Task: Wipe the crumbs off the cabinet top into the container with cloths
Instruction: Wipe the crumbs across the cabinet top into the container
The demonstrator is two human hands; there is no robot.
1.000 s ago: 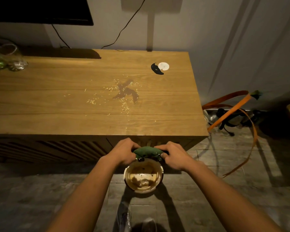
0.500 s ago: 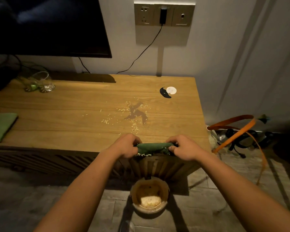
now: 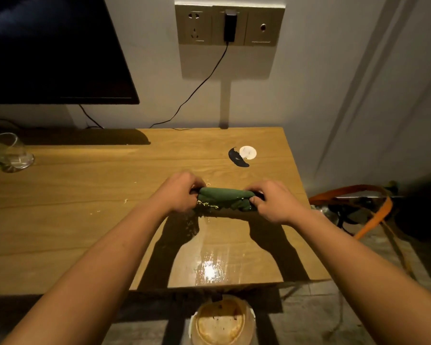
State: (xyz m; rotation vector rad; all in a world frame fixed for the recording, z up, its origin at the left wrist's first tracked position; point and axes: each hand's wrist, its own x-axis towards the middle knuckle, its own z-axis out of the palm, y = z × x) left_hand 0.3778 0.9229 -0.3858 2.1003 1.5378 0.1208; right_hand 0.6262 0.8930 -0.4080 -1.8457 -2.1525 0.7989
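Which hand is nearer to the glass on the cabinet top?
Left. The left hand holds the cloth end toward the glass, off to its right; the right hand holds the other end, even farther right.

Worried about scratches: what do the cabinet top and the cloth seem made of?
Cabinet top: wood or wood-look veneer, with visible grain and a glossy glare near the front edge. Cloth: soft dark green fabric, bunched and creased; fibre unclear.

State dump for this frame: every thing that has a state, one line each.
green cloth: rolled up, on the cabinet top.
left hand: grips its left end.
right hand: grips its right end.
crumbs: bunched at the cloth's near edge, a few strays further left.
container: upright, open, on the floor below the front edge.
charger: plugged into the wall socket.
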